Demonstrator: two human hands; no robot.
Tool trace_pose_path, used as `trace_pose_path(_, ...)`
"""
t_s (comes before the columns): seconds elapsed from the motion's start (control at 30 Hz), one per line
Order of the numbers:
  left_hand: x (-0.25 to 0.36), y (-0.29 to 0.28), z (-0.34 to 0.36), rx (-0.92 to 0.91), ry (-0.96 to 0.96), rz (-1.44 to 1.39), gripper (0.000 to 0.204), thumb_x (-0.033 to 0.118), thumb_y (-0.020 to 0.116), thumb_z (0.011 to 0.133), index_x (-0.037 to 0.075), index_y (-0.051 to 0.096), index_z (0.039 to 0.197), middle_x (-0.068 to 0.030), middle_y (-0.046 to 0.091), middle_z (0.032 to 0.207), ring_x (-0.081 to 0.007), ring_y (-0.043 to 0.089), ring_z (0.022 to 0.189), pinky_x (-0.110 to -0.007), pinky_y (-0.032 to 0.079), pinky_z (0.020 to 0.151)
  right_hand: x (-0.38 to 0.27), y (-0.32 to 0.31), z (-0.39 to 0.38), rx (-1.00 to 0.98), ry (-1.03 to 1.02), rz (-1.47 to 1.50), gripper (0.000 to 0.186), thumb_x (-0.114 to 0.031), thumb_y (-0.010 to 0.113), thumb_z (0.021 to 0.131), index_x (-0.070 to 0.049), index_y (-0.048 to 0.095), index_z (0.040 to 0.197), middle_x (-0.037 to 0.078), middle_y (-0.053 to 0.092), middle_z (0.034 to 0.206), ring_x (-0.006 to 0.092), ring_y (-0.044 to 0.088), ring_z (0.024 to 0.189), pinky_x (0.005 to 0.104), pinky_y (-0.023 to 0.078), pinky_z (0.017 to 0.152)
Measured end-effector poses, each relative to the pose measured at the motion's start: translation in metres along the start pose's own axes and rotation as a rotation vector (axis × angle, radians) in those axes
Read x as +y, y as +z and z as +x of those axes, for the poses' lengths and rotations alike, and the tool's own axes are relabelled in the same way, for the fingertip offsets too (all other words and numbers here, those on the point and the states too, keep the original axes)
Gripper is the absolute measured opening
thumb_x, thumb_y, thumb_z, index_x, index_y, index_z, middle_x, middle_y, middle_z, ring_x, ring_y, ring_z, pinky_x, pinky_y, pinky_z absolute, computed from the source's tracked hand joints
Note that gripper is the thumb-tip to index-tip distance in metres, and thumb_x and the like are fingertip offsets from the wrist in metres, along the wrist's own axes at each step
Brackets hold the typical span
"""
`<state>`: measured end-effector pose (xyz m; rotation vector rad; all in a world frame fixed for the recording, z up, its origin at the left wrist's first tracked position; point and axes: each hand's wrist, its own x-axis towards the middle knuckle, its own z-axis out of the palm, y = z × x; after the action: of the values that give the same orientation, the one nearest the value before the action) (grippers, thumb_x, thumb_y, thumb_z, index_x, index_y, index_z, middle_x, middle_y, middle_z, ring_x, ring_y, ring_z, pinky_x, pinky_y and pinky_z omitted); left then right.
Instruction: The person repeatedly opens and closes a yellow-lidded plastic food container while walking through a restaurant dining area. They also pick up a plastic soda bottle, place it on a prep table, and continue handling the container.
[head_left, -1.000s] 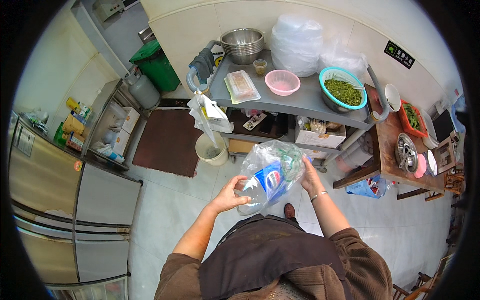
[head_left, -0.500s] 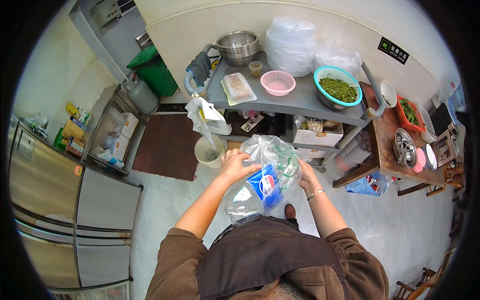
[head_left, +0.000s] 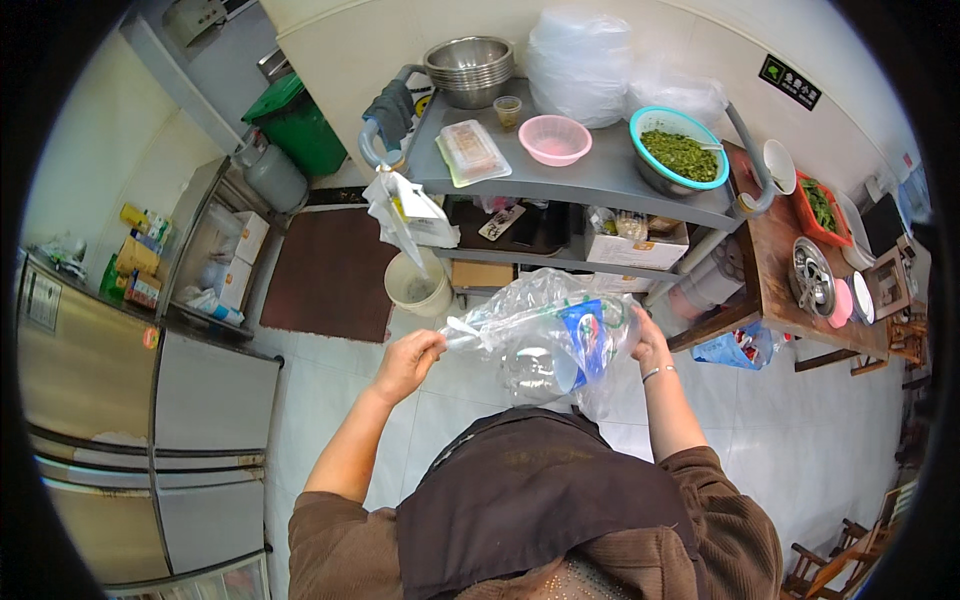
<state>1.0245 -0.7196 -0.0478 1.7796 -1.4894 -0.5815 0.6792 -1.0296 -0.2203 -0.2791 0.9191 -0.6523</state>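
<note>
I hold a clear plastic bag [head_left: 520, 306] with faint green print in front of the trolley, and a large empty-looking plastic bottle [head_left: 540, 365] with a blue label shows inside it, lying tilted. My left hand [head_left: 410, 362] is closed on the bag's gathered, white-looking end, pulled out to the left. On the right side, my right hand [head_left: 650, 340] grips the bag and bottle together, its fingertips partly hidden behind them.
Ahead stands a grey trolley [head_left: 590, 182] with bowls, packages and a hanging white bag [head_left: 400, 205]. A bucket [head_left: 415, 287] sits below. A steel fridge [head_left: 200, 420] is left; a wooden table [head_left: 770, 300] with dishes is right. A brown mat [head_left: 320, 280] lies on the floor.
My left hand has left the bottle's side and moved down-left, drawing the bag's end out. The bottle and my right hand have shifted to the right.
</note>
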Motion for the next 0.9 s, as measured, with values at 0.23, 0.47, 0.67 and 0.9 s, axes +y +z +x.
trace_pose_path(0.23,0.03,0.02,0.015,0.331,0.287,-0.108,0.023,0.001,0.07,0.067,0.004,0.053,0.082,-0.0108,0.062,0.085,-0.0267,0.06,0.091,-0.035,0.048,0.082,-0.005,-0.001,0.025,-0.029,-0.027,-0.142,0.021,-0.012,0.052,0.095,0.0,0.058,0.111,0.013,0.066,0.103,0.0258,0.066,0.089,0.0403,0.057,0.078)
trace_pose_path(0.47,0.061,0.011,0.006,0.12,0.262,-0.067,0.018,-0.003,0.061,0.072,0.006,0.059,0.088,-0.0075,0.064,0.088,-0.0219,0.059,0.096,-0.038,0.041,0.094,0.003,0.008,0.019,-0.042,0.055,-0.162,0.021,-0.012,0.055,0.094,0.001,0.06,0.109,0.013,0.066,0.1,0.025,0.066,0.088,0.0397,0.057,0.077)
trace_pose_path(0.67,0.026,0.003,0.011,-0.033,-0.063,-0.225,0.028,0.0,0.054,0.078,0.005,0.064,0.103,-0.0027,0.065,0.083,-0.0125,0.06,0.084,-0.032,0.046,0.084,0.0,-0.013,0.035,-0.068,-0.019,-0.187,0.019,-0.013,0.058,0.092,0.001,0.06,0.104,0.013,0.066,0.096,0.0259,0.066,0.085,0.0398,0.057,0.074)
trace_pose_path(0.9,0.057,0.032,-0.01,-0.143,0.0,-0.644,0.036,0.013,0.069,0.08,0.003,0.057,0.113,-0.0025,0.059,0.078,-0.0111,0.054,0.068,-0.028,0.046,0.07,0.026,-0.06,0.051,0.052,0.044,-0.111,0.017,-0.011,0.056,0.092,0.002,0.06,0.101,0.014,0.066,0.092,0.0271,0.065,0.08,0.04,0.057,0.071)
